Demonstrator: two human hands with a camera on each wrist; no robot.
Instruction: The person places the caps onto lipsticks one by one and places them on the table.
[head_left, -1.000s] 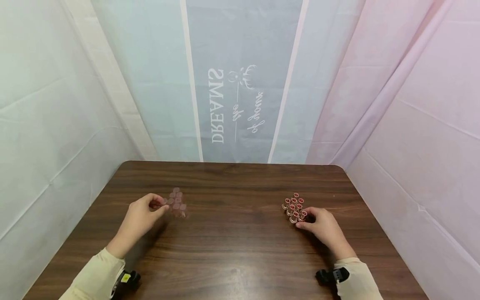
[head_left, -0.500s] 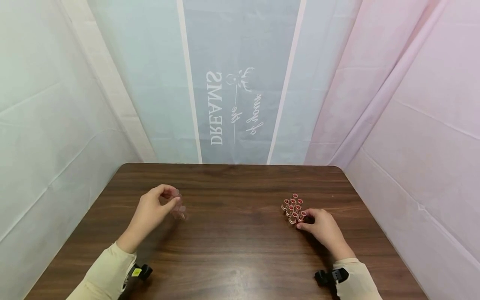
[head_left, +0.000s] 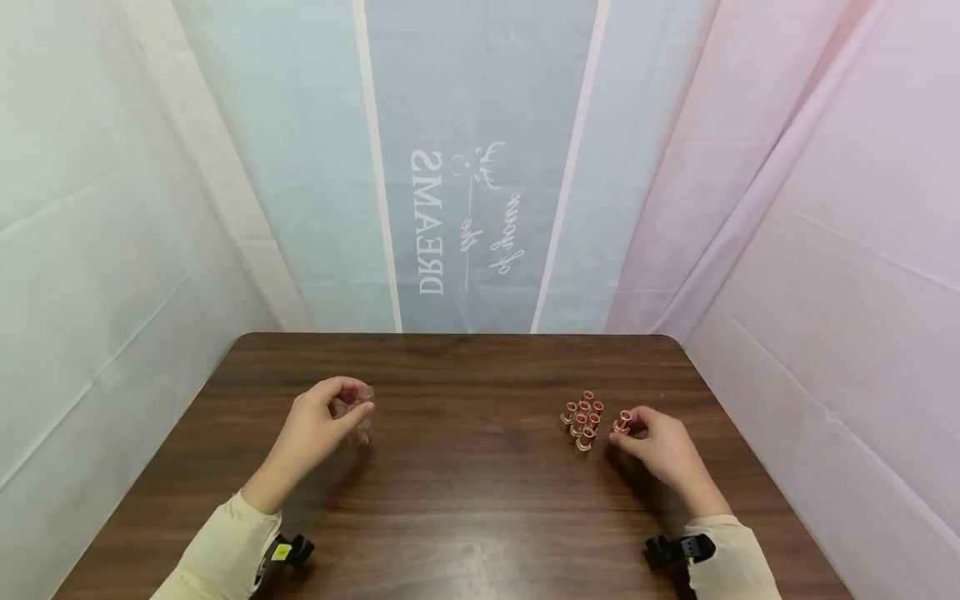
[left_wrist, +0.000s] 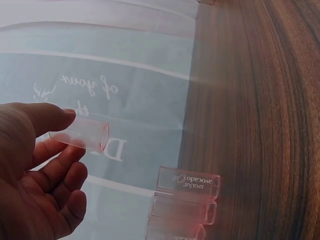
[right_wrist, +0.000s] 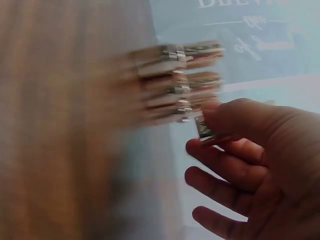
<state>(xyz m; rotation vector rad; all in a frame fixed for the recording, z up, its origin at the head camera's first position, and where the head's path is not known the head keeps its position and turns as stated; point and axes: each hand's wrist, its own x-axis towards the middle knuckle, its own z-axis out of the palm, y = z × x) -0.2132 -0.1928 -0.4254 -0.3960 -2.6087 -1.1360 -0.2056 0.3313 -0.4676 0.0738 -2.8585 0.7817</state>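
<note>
My left hand (head_left: 315, 425) pinches a clear pinkish lipstick cap (left_wrist: 82, 134) between thumb and fingers, and it is raised above the table. Below it stand more clear caps (left_wrist: 187, 185) with white lettering reading "avocado", partly hidden behind the hand in the head view. My right hand (head_left: 663, 446) pinches one gold lipstick tube (head_left: 623, 421) with a reddish top, its thumb on the near side. To the left of that hand, several matching lipstick tubes (head_left: 581, 421) stand upright in a tight cluster; motion blurs them in the right wrist view.
The brown wood-grain table (head_left: 465, 492) has its far edge against a pale blue hanging cloth (head_left: 480, 100) with mirrored lettering. White cloth walls (head_left: 97, 250) close in both sides. A black wrist camera (head_left: 678, 548) sits at each sleeve.
My left hand has moved right and lifted a cap from the clear group. My right hand has drawn one lipstick tube away to the right of its cluster.
</note>
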